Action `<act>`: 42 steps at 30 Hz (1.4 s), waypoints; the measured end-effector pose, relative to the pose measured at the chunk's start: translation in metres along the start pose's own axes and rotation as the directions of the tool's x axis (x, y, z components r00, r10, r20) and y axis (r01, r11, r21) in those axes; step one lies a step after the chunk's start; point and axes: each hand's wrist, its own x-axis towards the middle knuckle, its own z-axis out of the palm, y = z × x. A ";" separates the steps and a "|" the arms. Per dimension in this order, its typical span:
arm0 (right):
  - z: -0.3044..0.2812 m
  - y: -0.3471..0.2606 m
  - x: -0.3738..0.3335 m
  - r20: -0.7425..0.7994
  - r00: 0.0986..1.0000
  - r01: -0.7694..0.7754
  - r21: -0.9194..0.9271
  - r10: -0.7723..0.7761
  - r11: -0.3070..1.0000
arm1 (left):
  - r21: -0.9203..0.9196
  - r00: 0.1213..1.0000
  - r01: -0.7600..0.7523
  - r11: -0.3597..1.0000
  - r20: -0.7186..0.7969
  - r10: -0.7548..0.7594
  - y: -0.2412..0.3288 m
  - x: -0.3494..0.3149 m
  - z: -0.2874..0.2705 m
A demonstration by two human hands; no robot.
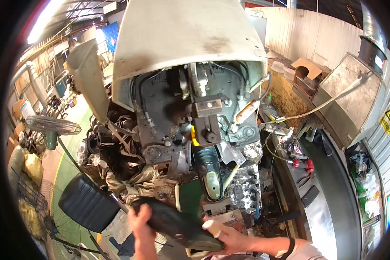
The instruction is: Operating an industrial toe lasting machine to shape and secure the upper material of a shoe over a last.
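Both my hands hold a long black shoe [177, 225] across the front of the machine, blurred and slanting down to the right. My left hand [144, 223] closes on its left end. My right hand [232, 237] grips the right end; a pale cover sits on its thumb. Beyond them, a dark shoe-shaped piece [209, 173] with a greenish-grey pad rests lengthwise below the metal head of the machine [207, 128]. A yellow part [195, 136] stands at its far end. Whether that piece is clamped, I cannot tell.
Dark shoe parts [108, 143] are heaped left of the machine, near a black chair back [89, 203] and a standing fan [52, 125]. On the right bench lie a red-handled tool [303, 164] and a black phone [310, 196]. A cream hood [188, 30] overhangs the machine.
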 end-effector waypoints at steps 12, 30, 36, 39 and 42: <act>-0.005 -0.032 -0.121 -0.636 0.771 -0.183 -0.229 -0.005 0.956 | 0.193 0.800 0.100 0.976 0.568 -0.194 -0.060 -0.057 0.139; -0.066 -0.102 -0.337 -0.946 -0.044 -0.584 0.284 0.320 0.761 | 0.541 0.429 0.463 0.703 0.557 -0.711 -0.343 -0.231 0.290; -0.101 -0.115 -0.630 -0.734 -0.479 0.191 0.448 0.482 0.873 | 0.741 -0.229 -0.056 0.670 0.643 -0.731 -0.364 -0.317 0.309; -0.142 -0.144 -0.762 -0.683 -0.547 0.072 0.538 0.484 0.840 | 0.782 -0.094 0.007 0.623 0.621 -0.778 -0.372 -0.286 0.256; -0.164 -0.155 -0.833 -0.891 -0.375 -0.421 0.409 0.255 0.810 | 0.843 0.207 -0.089 0.531 0.537 -0.818 -0.343 -0.237 0.213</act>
